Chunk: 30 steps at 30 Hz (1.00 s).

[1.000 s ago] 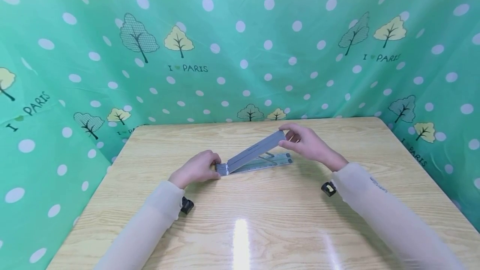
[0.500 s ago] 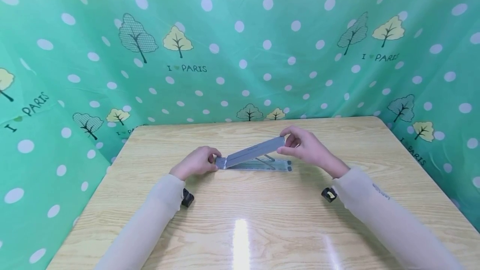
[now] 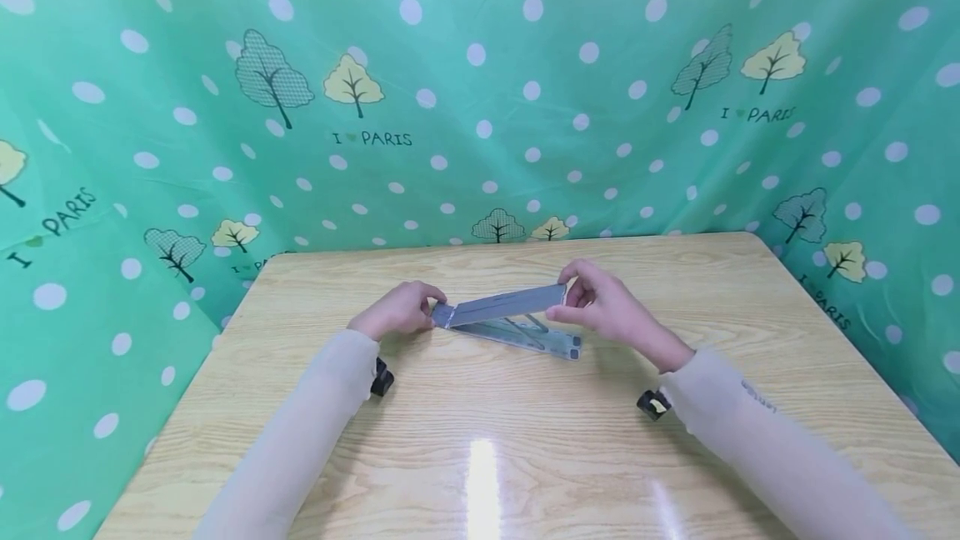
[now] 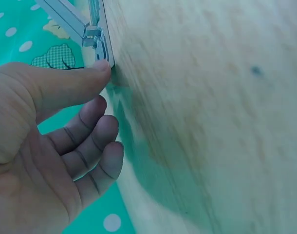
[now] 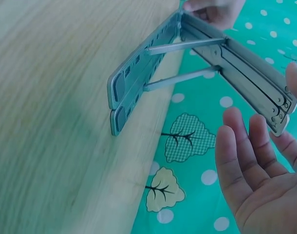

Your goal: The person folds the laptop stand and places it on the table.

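Note:
A grey folding laptop stand (image 3: pixel 510 304) is held off to the middle of the table, its paired upper bars tilted up from the base bars (image 5: pixel 134 73). Thin struts (image 5: pixel 182 75) link the two. At the hinge end on the left, my left hand (image 3: pixel 401 309) pinches the stand; its thumb presses the corner in the left wrist view, where the other fingers curl loosely below. The raised right end is pinched between thumb and fingers of my right hand (image 3: pixel 607 311). Dark pads show on the base's free end.
The wooden table (image 3: pixel 570 440) carries a bright light reflection near its front. A green dotted curtain (image 3: pixel 480 90) with printed trees hangs behind and at both sides. Black wrist cameras (image 3: pixel 654 404) sit under the sleeves.
The raised bars have come down toward the base, my right hand lowering with them. The stand has turned, its hinge end going farther back and the base's free end coming nearer.

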Each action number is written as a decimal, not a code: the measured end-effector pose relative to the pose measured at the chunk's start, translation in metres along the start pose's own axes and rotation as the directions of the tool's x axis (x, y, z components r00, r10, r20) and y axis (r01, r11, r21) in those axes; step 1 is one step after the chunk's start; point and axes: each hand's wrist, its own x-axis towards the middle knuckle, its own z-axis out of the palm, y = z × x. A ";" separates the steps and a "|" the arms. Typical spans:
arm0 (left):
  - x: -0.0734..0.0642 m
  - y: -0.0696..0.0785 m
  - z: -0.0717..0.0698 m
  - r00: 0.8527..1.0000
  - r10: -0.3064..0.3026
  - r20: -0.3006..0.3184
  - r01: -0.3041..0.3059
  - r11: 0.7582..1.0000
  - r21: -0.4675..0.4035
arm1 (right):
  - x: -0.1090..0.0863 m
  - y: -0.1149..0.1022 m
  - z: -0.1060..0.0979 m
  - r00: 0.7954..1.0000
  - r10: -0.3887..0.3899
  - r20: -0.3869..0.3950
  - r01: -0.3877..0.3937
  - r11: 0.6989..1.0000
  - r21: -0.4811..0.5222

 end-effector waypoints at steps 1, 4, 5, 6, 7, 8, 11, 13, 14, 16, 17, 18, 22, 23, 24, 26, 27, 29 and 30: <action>0.001 0.000 -0.001 1.000 -0.001 0.002 0.001 1.000 0.000 | -0.001 -0.001 0.001 1.000 0.001 0.001 -0.001 1.000 0.001; 0.006 0.000 -0.002 1.000 0.001 0.000 -0.001 1.000 0.018 | -0.003 -0.004 0.004 1.000 0.002 0.005 -0.002 1.000 0.004; 0.008 0.000 -0.002 1.000 0.002 0.000 -0.002 1.000 0.022 | -0.004 -0.005 0.005 1.000 0.003 0.005 -0.003 1.000 0.004; 0.010 0.000 -0.002 1.000 0.001 0.000 -0.001 1.000 0.026 | -0.005 -0.006 0.006 1.000 0.005 0.006 -0.005 1.000 0.003; 0.011 0.000 -0.003 1.000 0.005 0.000 -0.005 1.000 0.029 | -0.006 -0.007 0.007 1.000 0.008 0.004 -0.008 1.000 0.003; 0.013 0.001 -0.003 1.000 0.008 0.002 -0.008 0.999 0.033 | -0.007 -0.008 0.008 1.000 0.010 0.001 -0.010 1.000 0.002; 0.017 0.002 -0.004 1.000 0.004 0.010 -0.004 0.999 0.036 | -0.010 -0.013 0.012 1.000 0.020 -0.008 -0.020 1.000 -0.001; 0.020 0.002 -0.004 1.000 0.002 0.012 -0.003 0.999 0.039 | -0.012 -0.016 0.014 0.999 0.027 -0.017 -0.027 1.000 -0.004; 0.021 0.002 -0.005 1.000 0.000 0.014 -0.001 0.999 0.041 | -0.013 -0.018 0.015 0.999 0.030 -0.020 -0.030 1.000 -0.007; 0.023 0.003 -0.005 1.000 -0.004 0.018 0.003 0.999 0.041 | -0.015 -0.020 0.018 0.999 0.033 -0.024 -0.033 0.999 -0.012; 0.023 0.003 -0.005 1.000 -0.005 0.019 0.004 0.999 0.040 | -0.016 -0.022 0.019 0.999 0.033 -0.026 -0.033 0.999 -0.014; 0.024 0.003 -0.006 1.000 -0.005 0.020 0.004 0.999 0.038 | -0.016 -0.022 0.020 0.999 0.032 -0.028 -0.033 0.999 -0.017; 0.025 0.003 -0.006 1.000 -0.001 0.016 0.000 0.999 0.038 | -0.018 -0.025 0.023 0.999 0.019 -0.043 -0.021 0.999 -0.034; 0.025 0.002 -0.006 1.000 0.008 0.012 -0.008 0.999 0.041 | -0.018 -0.026 0.023 0.999 0.015 -0.047 -0.016 0.999 -0.039; 0.025 0.001 -0.006 1.000 0.015 0.008 -0.015 0.999 0.039 | -0.018 -0.026 0.023 0.999 0.009 -0.049 -0.012 0.999 -0.046; 0.025 -0.001 -0.005 1.000 0.013 0.001 -0.013 1.000 0.023 | -0.018 -0.026 0.023 0.999 0.004 -0.046 -0.006 0.999 -0.049; 0.024 -0.002 -0.004 1.000 0.008 -0.003 -0.008 1.000 0.010 | -0.018 -0.026 0.022 0.999 0.003 -0.040 -0.005 0.999 -0.047; 0.021 -0.004 -0.003 1.000 -0.003 -0.019 0.003 1.000 -0.013 | -0.017 -0.025 0.019 1.000 0.000 -0.015 0.000 0.999 -0.035; 0.020 -0.005 -0.002 0.999 -0.014 -0.029 0.013 0.999 -0.031 | -0.016 -0.024 0.016 1.000 -0.004 0.003 0.004 1.000 -0.021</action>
